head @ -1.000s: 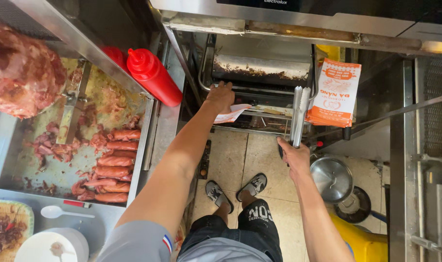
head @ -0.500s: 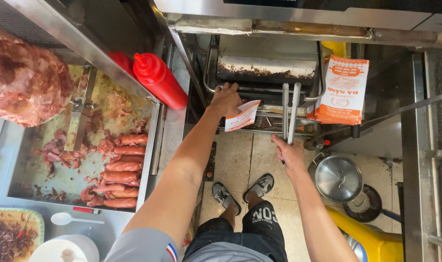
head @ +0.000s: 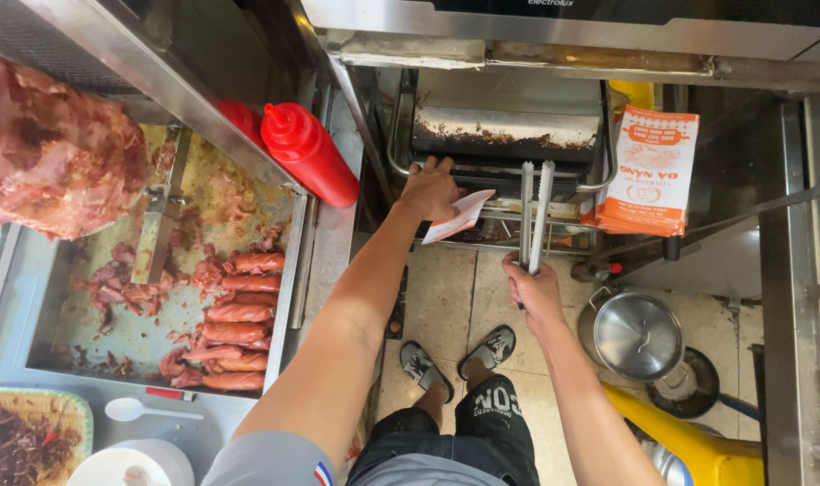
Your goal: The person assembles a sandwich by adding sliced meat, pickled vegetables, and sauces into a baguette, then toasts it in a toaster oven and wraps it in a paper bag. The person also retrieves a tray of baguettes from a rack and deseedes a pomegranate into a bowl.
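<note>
The left hand (head: 431, 189) gripped the curved steel handle (head: 410, 169) of the blackened press grill while pinching a white-and-orange paper sleeve (head: 458, 216) — keeping it ready — and the right hand (head: 533, 286) closed round long steel tongs (head: 531, 216), tips slightly parted, aimed into the grill's gap.

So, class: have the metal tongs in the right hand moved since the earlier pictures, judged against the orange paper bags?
Yes. The metal tongs in the right hand shifted left, away from the orange paper bags; their arms now stand slightly apart.

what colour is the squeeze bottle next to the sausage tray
Red, cap included: the squeeze bottle shows clearly in the head view.
</note>
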